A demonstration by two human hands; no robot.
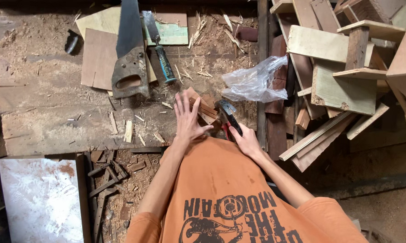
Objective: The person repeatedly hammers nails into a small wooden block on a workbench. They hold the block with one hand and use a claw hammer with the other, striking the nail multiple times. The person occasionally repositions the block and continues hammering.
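My left hand [188, 117] lies flat with fingers spread on a small stack of brown wood pieces [206, 108] at the near edge of the workbench. My right hand [246, 140] grips the black handle of a hammer [230, 116], whose metal head sits just right of the wood pieces. A red-handled tool [224, 131] lies partly hidden under the hammer and the hand.
A handsaw [129, 58] and a chisel with a blue-green handle [160, 49] lie on plywood sheets [99, 58] at the back. A crumpled clear plastic bag [256, 83] sits right of the hammer. Scrap boards [342, 67] are piled at right. Sawdust and splinters cover the bench [45, 117].
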